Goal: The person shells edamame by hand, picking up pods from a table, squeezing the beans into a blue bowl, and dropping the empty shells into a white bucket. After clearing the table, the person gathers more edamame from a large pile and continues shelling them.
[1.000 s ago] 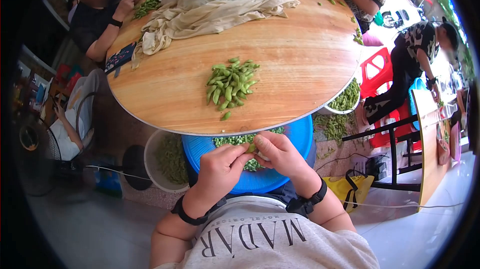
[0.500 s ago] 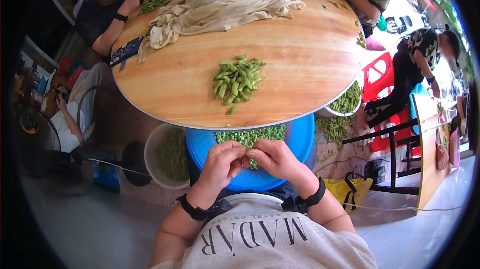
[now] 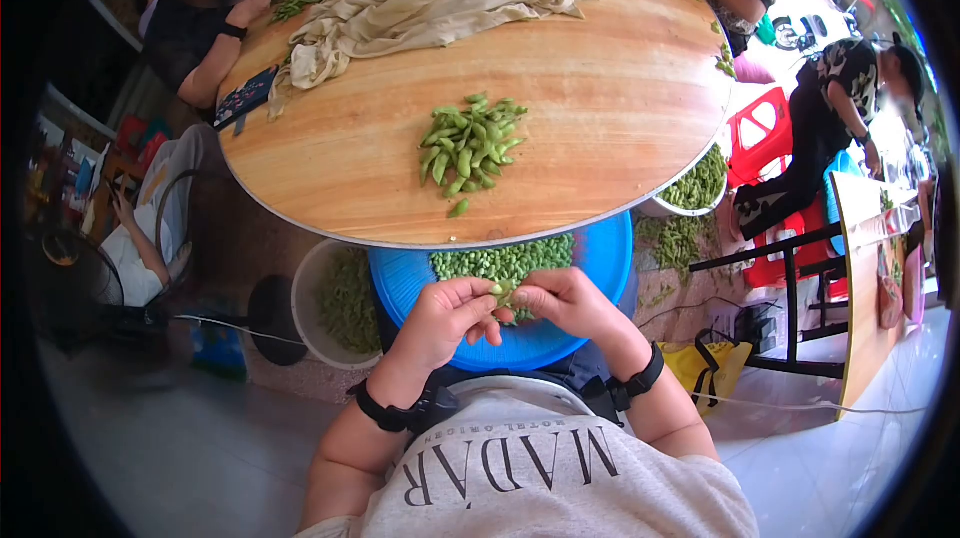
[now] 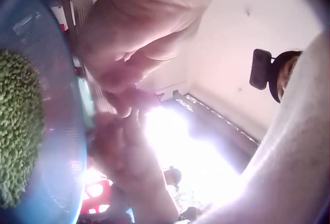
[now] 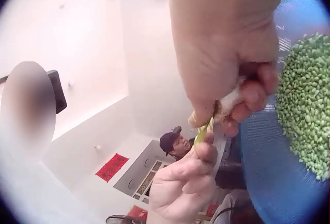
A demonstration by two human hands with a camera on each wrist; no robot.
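In the head view my left hand (image 3: pixel 448 323) and right hand (image 3: pixel 572 304) meet over a blue mesh basket (image 3: pixel 398 280). Their fingertips pinch a green soybean pod (image 5: pixel 203 133) from either end, seen best in the right wrist view. There, a white wrap (image 5: pixel 230 102) shows on a finger of the right hand. Shelled green beans (image 3: pixel 505 261) lie heaped in the basket, below and beyond the hands. A pile of unshelled pods (image 3: pixel 468 145) sits on the round wooden table (image 3: pixel 610 128) ahead. The left wrist view is washed out around the fingertips.
The table's front edge overhangs the basket. A whitish tub (image 3: pixel 306 313) of pods stands at left, and a white basin (image 3: pixel 694 188) of pods at right. Cream cloth (image 3: pixel 440 26) covers something on the table. Other people sit around it; another bends by red chairs (image 3: pixel 758 138).
Half a second ago the hands were closer together, with green beans showing under the right fingers. Now the fingertips are slightly apart with a pod between them. The table pile looks much the same.
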